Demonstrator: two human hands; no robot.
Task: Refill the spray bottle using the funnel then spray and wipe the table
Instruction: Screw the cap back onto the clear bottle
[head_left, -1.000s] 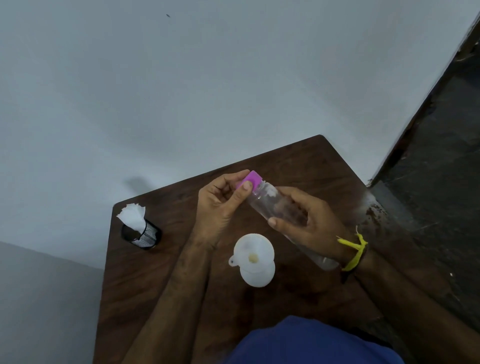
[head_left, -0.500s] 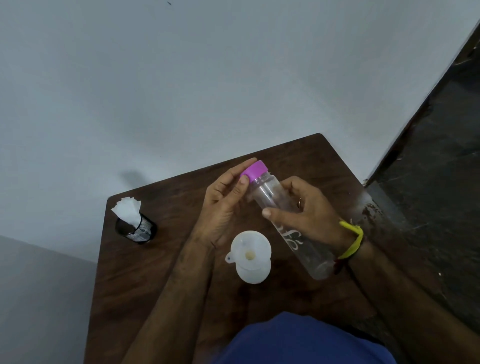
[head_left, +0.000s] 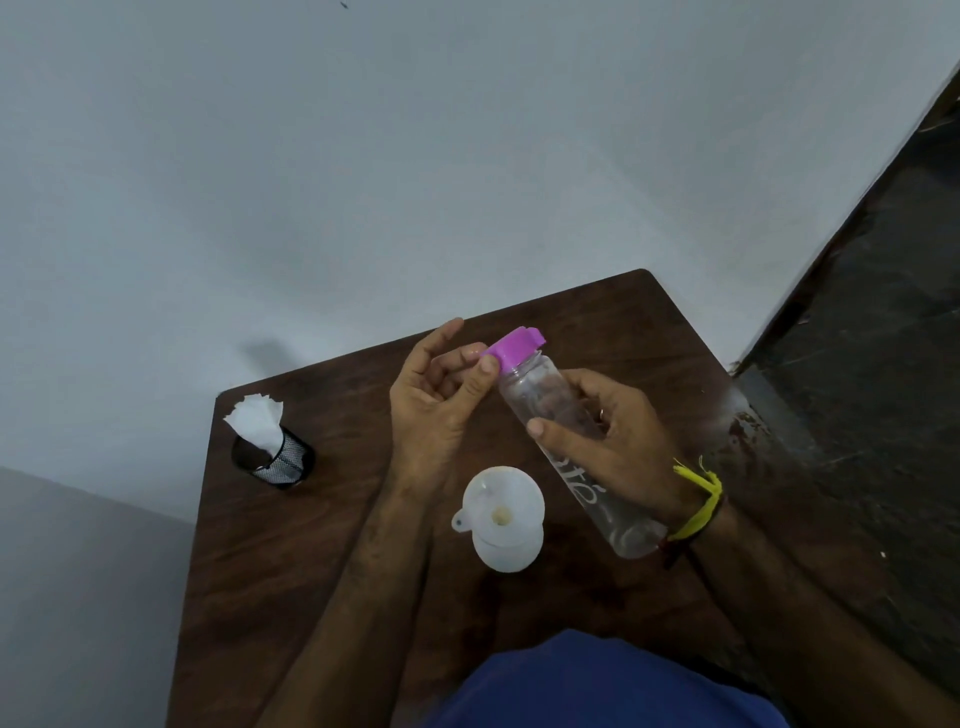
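Dark brown wood-grain table (head_left: 322, 545), streaked with a paler worn patch at its right edge. Clear bottle (head_left: 571, 441) with white lettering and a bright purple cap (head_left: 511, 349). Translucent white funnel (head_left: 503, 508) with a yellowish spot at its centre, over a white container (head_left: 506, 553). Black mesh holder (head_left: 278, 460) near the far left corner, flecked with white glints, filled with white tissue (head_left: 257, 421). Yellow thread band (head_left: 698, 499) beside a dark one at the wrist. Blue garment (head_left: 597, 686) along the near edge. Pale grey wall (head_left: 363, 156); mottled dark floor (head_left: 872, 338).
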